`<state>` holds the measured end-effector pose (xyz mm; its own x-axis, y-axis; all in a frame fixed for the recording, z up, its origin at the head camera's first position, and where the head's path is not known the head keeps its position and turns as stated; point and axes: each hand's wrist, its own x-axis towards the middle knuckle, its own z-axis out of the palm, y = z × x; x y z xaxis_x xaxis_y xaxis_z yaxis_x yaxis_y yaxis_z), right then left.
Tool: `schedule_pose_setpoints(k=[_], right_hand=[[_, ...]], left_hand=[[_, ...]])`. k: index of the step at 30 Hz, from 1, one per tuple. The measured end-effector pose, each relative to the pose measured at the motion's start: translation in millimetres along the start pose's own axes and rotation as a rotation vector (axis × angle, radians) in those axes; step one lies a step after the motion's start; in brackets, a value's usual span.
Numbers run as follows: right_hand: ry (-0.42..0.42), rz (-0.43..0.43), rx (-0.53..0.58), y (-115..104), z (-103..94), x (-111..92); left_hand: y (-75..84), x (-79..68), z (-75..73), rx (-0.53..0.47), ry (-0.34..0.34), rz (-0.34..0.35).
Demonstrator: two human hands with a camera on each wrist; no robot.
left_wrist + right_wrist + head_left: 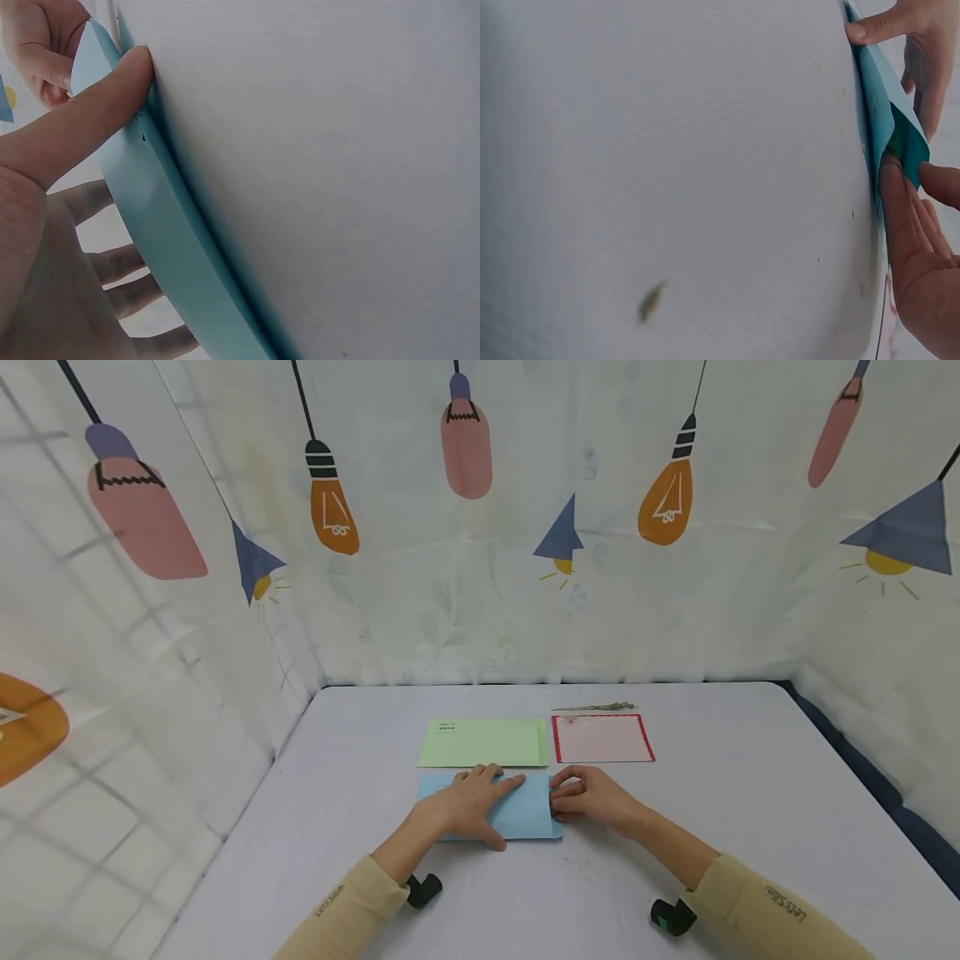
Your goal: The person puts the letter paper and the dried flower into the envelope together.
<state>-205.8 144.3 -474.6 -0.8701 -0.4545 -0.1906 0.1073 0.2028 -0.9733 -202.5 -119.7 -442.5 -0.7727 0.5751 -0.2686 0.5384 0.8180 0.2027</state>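
Observation:
A blue envelope [528, 810] lies on the table with its mouth toward the right. My left hand [472, 804] spreads over it, fingers apart, thumb at its near edge; the left wrist view shows that thumb [97, 112] pressing the rim. At the right end, my right hand [588, 795] pinches the mouth of the envelope. In the right wrist view its fingers [904, 217] reach into the gap while the thumb touches the lifted rim. The mouth bulges apart there; the inside is mostly hidden. Behind the blue envelope lies a green envelope [483, 745].
A pink card with a red scalloped border [602, 739] lies right of the green envelope. Behind it is a thin dried sprig [596, 707]. A white cloth covers the table [750, 810]; patterned curtains [480, 602] hang around it. Small dark specks dot the cloth.

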Motion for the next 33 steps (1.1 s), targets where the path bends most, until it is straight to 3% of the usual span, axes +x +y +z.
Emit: schedule_pose_setpoints(k=[6,15,25,33], right_hand=[[-0.001,-0.010,0.007,-0.5,-3.3,-1.6],[0.026,-0.009,-0.008,4.7,-16.0,-2.5],[0.113,-0.002,0.002,2.7,-30.7,0.5],[0.171,-0.026,0.052,-2.7,-39.0,10.1]], left_hand=[[0.6,-1.3,-0.5,0.005,-0.010,0.002],[0.7,-4.9,0.4,0.047,0.037,0.029],[-11.2,8.7,-11.7,-0.064,0.155,0.050],[-27.6,24.4,-10.4,-0.094,0.247,0.007]])
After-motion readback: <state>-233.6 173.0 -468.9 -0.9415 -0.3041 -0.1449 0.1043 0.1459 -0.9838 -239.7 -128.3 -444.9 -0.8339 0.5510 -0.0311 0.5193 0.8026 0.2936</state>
